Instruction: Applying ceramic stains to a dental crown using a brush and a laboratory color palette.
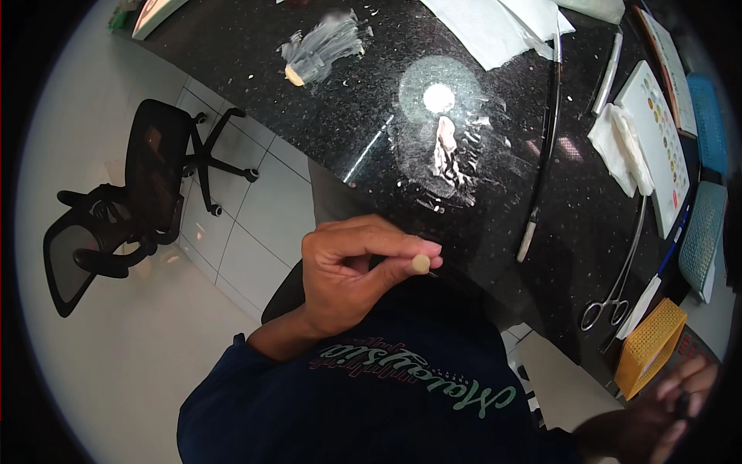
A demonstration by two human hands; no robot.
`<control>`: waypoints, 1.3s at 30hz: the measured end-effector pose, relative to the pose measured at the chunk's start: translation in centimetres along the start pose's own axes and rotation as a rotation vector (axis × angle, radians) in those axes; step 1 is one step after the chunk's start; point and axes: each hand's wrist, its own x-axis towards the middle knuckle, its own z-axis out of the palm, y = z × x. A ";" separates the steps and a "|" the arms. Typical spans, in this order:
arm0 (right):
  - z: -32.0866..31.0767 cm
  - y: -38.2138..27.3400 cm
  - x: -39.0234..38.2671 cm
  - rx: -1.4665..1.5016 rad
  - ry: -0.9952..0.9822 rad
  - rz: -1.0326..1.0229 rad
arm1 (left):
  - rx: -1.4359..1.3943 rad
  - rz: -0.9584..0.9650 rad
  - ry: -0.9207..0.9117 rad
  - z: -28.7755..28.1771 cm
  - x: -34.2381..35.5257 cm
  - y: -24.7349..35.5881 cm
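Note:
Near the bench's front edge, my left hand (348, 274) pinches a small pale-tan round piece (420, 264), with what looks like a thin metal pin showing beside the fingertips. My right hand (680, 394) is at the far lower right, partly in shadow, its fingers closed on a small dark object (682, 404) that I cannot make out, beside the yellow perforated basket (649, 346). On the black speckled bench above my left hand lie a white powder pile (439, 98) with a smeared cream-white paste (444, 143), and a greyish smear with a tan lump (294, 75).
White paper sheets (495, 31), long slim tools (550, 131), scissor-handled forceps (593, 313), a folded cloth (614, 143), a white palette with coloured wells (653, 147) and blue-green baskets (699, 240) lie rightward. A black office chair (158, 147) stands on the tiled floor at left.

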 end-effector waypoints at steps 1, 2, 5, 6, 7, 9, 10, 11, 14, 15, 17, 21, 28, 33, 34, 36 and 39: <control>1.7 0.1 -1.3 0.039 -0.023 -0.002 | -0.009 0.014 -0.007 0.0 -0.1 -0.2; 3.0 0.6 -2.5 0.073 0.004 0.052 | -0.008 0.028 -0.019 -0.1 0.1 -0.5; 8.1 1.6 -4.0 0.014 0.109 0.085 | -0.012 0.057 -0.025 0.0 0.1 -0.4; 9.7 2.9 -4.2 0.164 0.089 0.040 | 0.044 0.067 -0.008 -0.5 -0.4 -0.3; 10.5 3.5 -4.2 0.288 0.088 0.005 | 0.087 0.068 -0.021 -0.5 -0.3 -0.3; 11.9 3.5 -3.6 0.178 0.056 -0.025 | 0.114 0.108 -0.024 -0.5 -0.2 -0.3; 12.4 3.5 -3.4 0.186 0.030 0.004 | 0.132 0.144 -0.033 -0.5 -0.1 -0.3; 12.6 3.5 -3.3 0.193 0.027 0.001 | 0.137 0.145 -0.027 -0.4 -0.2 -0.3; 12.6 3.7 -3.1 0.105 -0.069 -0.022 | 0.118 0.151 -0.009 -0.3 -0.2 -0.5; 12.6 3.7 -3.0 0.110 -0.072 -0.023 | 0.124 0.161 -0.016 -0.3 -0.1 -0.5; 12.6 3.7 -2.9 0.079 -0.089 -0.013 | 0.132 0.167 -0.025 -0.4 0.0 -0.5; 12.6 3.8 -2.9 0.087 -0.092 0.003 | 0.142 0.168 -0.043 -0.4 0.3 -0.5; 12.7 3.8 -2.9 0.073 -0.103 0.023 | 0.114 0.124 -0.028 -0.4 0.2 -0.5; 12.8 3.9 -3.0 0.064 -0.101 0.021 | 0.121 0.147 -0.041 -0.5 0.3 -0.6; 12.8 3.9 -2.9 0.062 -0.108 0.020 | 0.136 0.179 -0.055 -0.6 0.4 -0.6; 12.8 3.8 -2.9 0.059 -0.114 0.019 | 0.143 0.178 -0.057 -0.7 0.3 -0.5; 12.7 3.7 -2.9 0.067 -0.113 0.024 | 0.147 0.178 -0.056 -0.6 0.3 -0.5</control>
